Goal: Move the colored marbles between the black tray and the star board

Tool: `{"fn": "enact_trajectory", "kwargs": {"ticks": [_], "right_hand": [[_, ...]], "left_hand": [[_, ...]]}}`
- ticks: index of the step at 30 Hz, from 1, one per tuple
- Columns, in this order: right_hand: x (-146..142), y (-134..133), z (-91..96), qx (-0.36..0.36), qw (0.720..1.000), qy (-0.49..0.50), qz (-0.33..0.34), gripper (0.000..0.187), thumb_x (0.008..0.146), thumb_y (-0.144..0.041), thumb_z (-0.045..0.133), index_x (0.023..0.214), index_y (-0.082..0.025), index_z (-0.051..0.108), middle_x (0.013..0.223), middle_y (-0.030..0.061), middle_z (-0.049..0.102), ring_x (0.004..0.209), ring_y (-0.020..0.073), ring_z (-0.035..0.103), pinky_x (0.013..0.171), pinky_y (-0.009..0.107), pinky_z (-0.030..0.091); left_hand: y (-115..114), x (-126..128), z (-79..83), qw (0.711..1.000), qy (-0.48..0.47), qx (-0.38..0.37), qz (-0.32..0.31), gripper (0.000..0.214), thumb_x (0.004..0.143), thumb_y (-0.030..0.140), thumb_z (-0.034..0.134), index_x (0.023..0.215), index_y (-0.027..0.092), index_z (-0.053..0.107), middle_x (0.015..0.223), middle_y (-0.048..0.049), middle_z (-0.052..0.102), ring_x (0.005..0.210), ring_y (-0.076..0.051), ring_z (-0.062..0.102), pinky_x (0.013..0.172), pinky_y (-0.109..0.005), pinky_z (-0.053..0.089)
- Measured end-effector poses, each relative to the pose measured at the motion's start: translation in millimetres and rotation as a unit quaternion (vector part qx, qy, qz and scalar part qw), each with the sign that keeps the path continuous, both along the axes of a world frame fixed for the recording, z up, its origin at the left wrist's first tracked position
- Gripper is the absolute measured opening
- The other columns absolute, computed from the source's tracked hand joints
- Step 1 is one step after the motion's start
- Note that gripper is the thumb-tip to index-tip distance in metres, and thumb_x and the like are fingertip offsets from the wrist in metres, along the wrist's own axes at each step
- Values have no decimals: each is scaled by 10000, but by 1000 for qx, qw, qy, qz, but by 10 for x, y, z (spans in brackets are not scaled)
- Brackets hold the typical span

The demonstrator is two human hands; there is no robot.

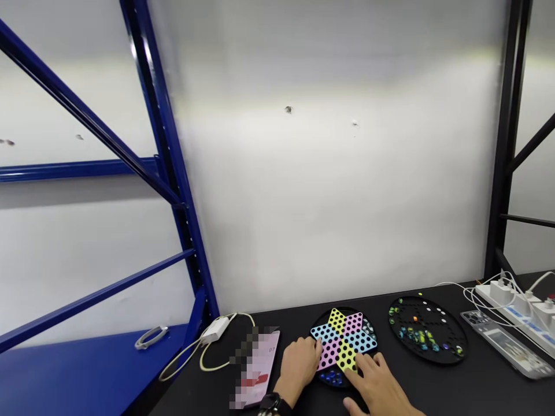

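A star-shaped Chinese checkers board with yellow, pink and blue points full of dark holes sits over a round black tray. Blue marbles show under its lower edge, and clear ones at its upper right. My left hand is closed at the board's left side, its fingertips on the edge by the pink point. On the lower right, my right hand rests its fingertips near the yellow point, fingers spread and thumb apart. What lies beneath both palms is hidden.
To the right lies a round black game board with several coloured marbles and pieces. Beyond it are a phone in a clear case and a white power strip with cables. A lit phone and white adapter are at left.
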State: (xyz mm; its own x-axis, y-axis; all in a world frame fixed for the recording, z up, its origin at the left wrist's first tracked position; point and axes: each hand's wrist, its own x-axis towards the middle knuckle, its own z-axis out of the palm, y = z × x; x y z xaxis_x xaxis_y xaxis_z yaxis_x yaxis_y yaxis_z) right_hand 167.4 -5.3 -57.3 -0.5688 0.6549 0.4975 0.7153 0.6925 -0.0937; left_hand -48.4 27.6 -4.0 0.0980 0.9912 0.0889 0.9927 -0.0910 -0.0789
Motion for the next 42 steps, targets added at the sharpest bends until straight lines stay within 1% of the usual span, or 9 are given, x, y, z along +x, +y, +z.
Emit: {"fn": "enact_trajectory", "kwargs": {"ticks": [12, 16, 19, 25, 29, 32, 34, 39, 42], "right_hand": [[41, -95, 242, -145, 985, 97, -17, 236, 901, -455, 533, 1030, -309, 666, 1053, 35, 644, 895, 215, 592, 823, 360, 383], [100, -106, 463, -282, 927, 246, -14, 372, 936, -543, 446, 931, -261, 688, 976, 30, 654, 840, 185, 588, 804, 320, 417], [55, -31, 593, -408, 805, 429, -31, 516, 877, -671, 451, 804, -201, 653, 797, 13, 615, 587, 116, 510, 566, 255, 396], [-309, 27, 749, -655, 410, 634, 13, 494, 837, -659, 502, 800, -178, 606, 593, -26, 547, 381, 54, 385, 366, 173, 136], [-416, 6, 683, -593, 339, 730, 20, 401, 830, -588, 534, 826, -196, 615, 540, -26, 559, 416, 110, 474, 377, 198, 293], [-279, 119, 546, -560, 357, 748, 3, 325, 783, -525, 603, 780, -201, 584, 507, -46, 515, 395, 100, 434, 378, 200, 277], [-55, 277, 485, -534, 426, 729, -34, 353, 754, -538, 632, 679, -216, 509, 443, -87, 396, 344, 68, 302, 365, 195, 179], [827, 751, 502, -247, 827, 448, -234, 464, 886, -544, 488, 561, -218, 430, 502, -33, 436, 478, 114, 421, 490, 242, 287], [1227, 906, 459, -165, 910, 162, -343, 397, 966, -415, 377, 678, -215, 562, 730, 49, 619, 694, 191, 586, 612, 287, 367]], "left_hand": [[-46, -29, 79, 989, -132, -1, 62, 360, 982, 396, 411, 1037, 220, 720, 985, -123, 724, 922, -268, 685, 748, -319, 472], [31, -95, 139, 972, -211, -2, 107, 566, 1022, 412, 242, 793, 192, 710, 827, -97, 738, 800, -253, 700, 627, -278, 421], [42, -35, 256, 962, -253, 13, 104, 631, 1035, 412, 159, 705, 180, 644, 736, -60, 705, 719, -212, 659, 580, -256, 370], [-248, 653, 574, 951, -296, 79, -22, 453, 1003, 382, 311, 704, 202, 599, 699, 4, 648, 650, -156, 567, 588, -262, 312], [-441, 1021, 590, 957, -237, 93, -137, 200, 931, 264, 445, 878, 241, 637, 941, -11, 676, 917, -214, 574, 833, -333, 373], [-499, 1083, 569, 952, -244, 70, -169, 174, 913, 260, 473, 989, 257, 630, 1092, -28, 642, 1039, -239, 539, 940, -386, 364], [-531, 1037, 566, 944, -271, 64, -175, 241, 914, 286, 481, 1124, 270, 599, 1208, -46, 600, 1133, -254, 507, 997, -401, 354], [-636, 669, 434, 953, -279, 25, -120, 289, 902, 291, 480, 1178, 281, 565, 1229, -50, 591, 1135, -252, 528, 941, -372, 402], [-686, 414, 270, 961, -258, -18, -95, 176, 839, 232, 532, 998, 271, 597, 1107, -18, 625, 1027, -223, 569, 877, -329, 414]]}}
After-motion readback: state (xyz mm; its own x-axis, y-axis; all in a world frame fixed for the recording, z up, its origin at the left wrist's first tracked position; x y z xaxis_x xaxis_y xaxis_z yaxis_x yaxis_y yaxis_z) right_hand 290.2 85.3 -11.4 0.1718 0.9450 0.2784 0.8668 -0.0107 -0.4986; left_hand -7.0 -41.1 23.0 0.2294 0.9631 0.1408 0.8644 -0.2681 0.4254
